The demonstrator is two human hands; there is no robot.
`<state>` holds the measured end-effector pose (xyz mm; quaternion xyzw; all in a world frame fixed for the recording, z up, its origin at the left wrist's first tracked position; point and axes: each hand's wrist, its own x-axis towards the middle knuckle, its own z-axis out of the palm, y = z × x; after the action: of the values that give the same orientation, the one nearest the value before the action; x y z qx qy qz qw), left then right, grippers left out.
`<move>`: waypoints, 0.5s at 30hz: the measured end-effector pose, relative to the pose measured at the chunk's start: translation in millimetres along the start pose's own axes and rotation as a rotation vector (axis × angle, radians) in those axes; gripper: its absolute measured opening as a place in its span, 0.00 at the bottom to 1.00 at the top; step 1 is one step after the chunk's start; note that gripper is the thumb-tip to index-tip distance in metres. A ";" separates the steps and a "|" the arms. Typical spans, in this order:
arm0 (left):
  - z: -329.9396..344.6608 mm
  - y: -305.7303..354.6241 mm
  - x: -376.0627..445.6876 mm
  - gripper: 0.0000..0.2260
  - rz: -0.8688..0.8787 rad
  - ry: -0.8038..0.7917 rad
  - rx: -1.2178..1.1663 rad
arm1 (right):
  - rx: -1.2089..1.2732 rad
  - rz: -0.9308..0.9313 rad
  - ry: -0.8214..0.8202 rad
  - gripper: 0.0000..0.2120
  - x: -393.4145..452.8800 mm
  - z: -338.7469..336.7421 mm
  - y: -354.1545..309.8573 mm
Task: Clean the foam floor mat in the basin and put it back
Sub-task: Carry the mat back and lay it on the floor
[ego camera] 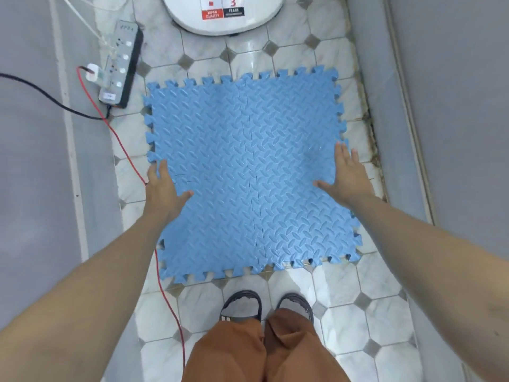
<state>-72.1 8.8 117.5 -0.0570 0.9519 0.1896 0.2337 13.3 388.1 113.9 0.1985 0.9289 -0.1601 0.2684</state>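
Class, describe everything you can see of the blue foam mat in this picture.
The blue foam mat looks like soft foam with a raised diamond-plate texture and toothed, puzzle-style edges. Seams show it is made of interlocking tiles joined together. It lies flat on the tiled floor, slightly skewed, between the grey walls. The left hand rests open at its left edge and the right hand rests open near its right edge. A red cable runs along its left side.
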 end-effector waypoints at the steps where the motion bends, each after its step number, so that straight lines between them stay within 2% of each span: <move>1: -12.3 13.6 -12.5 0.40 0.042 -0.018 0.048 | 0.035 0.017 0.002 0.47 -18.5 -11.9 -2.0; 5: -74.6 76.6 -72.8 0.31 0.153 -0.088 0.174 | 0.192 0.139 0.001 0.39 -107.2 -71.1 -4.1; 10: -170.0 169.6 -162.1 0.26 0.241 -0.151 0.246 | 0.300 0.264 0.038 0.37 -242.5 -171.8 -0.3; 15: -235.6 273.1 -252.1 0.24 0.551 -0.216 0.345 | 0.451 0.492 0.146 0.37 -378.6 -249.4 3.7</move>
<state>-2.7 174.1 519.4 0.2631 0.9194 0.0869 0.2793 200.7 385.0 526.7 0.4818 0.8113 -0.2772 0.1812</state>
